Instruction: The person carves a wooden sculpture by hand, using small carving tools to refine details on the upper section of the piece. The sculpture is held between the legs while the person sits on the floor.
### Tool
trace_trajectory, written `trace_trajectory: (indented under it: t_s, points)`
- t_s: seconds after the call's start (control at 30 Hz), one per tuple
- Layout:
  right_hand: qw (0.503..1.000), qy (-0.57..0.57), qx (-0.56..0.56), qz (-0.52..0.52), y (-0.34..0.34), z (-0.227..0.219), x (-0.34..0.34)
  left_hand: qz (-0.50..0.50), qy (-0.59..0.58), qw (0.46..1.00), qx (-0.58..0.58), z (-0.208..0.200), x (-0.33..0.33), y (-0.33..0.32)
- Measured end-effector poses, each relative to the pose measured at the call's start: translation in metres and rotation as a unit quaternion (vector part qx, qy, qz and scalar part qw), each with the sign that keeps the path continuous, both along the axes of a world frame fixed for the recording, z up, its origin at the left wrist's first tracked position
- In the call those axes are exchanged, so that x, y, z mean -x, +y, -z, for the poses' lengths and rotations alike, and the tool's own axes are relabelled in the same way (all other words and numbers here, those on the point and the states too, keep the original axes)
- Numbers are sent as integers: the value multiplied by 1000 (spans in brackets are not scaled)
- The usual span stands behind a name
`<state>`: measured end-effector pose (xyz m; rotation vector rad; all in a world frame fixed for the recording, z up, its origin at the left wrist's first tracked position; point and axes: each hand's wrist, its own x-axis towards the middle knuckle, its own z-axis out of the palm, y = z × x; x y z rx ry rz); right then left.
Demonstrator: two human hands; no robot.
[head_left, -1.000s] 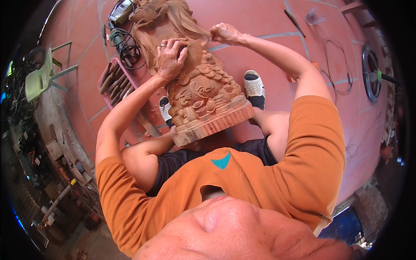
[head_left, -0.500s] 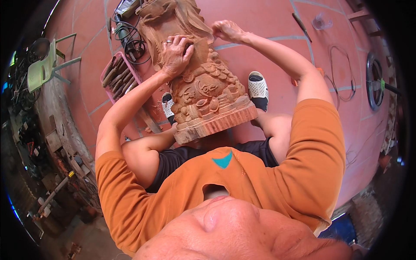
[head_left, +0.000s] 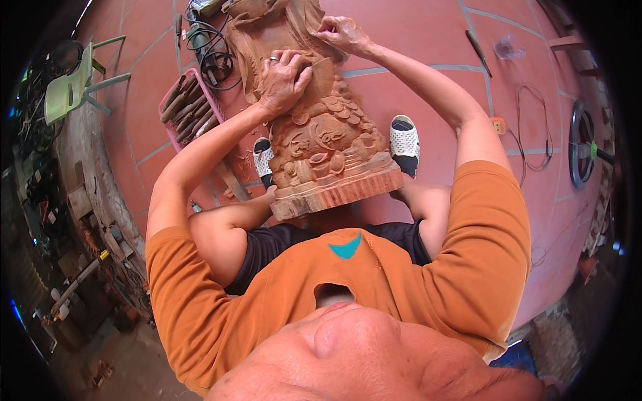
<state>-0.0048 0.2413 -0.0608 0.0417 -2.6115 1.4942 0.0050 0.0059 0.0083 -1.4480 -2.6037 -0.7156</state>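
A reddish-brown wood carving [head_left: 328, 144] lies lengthwise between my knees, its flat base nearest me and its upper end cut off at the top of the view. Coins, round shapes and drapery folds are cut into it. My left hand [head_left: 284, 81], a ring on one finger, rests over its middle with fingers bent and pressed down. Beside that thumb is a thin brown flap [head_left: 322, 77]; I cannot tell if it is a loose sheet or carved wood. At the carving's right edge, my right hand [head_left: 344, 35] has its fingertips pinched together; what they hold is hidden.
Left of the carving stand a pink basket [head_left: 215, 107] of wooden-handled tools and a corded power tool [head_left: 200, 43]. A green chair [head_left: 67, 97] is farther left. On the right tiles lie a dark slim tool [head_left: 478, 52], a clear cup [head_left: 508, 48], a cable [head_left: 535, 164] and a wheel [head_left: 582, 144].
My right hand has moved slightly left and up, from beside the carving onto its edge. My left hand stays on the carving; the whole view has shifted a little.
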Motion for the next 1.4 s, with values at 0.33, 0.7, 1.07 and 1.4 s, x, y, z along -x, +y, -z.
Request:
trace_trajectory:
  t_s: [0.33,0.7,1.07,1.4]
  points:
    - [977,-142,-137,-76,40,-6,-20,-9,12,1000,-12,6,1,-2]
    - [988,-55,103,99,-16,12,30,-8,7,1000,-10,5,1,-2]
    - [975,6,122,185,-25,18,44,-9,2,1000,-2,5,1,-3]
    - [974,46,94,199,-34,9,52,-7,4,1000,-11,6,3,-3]
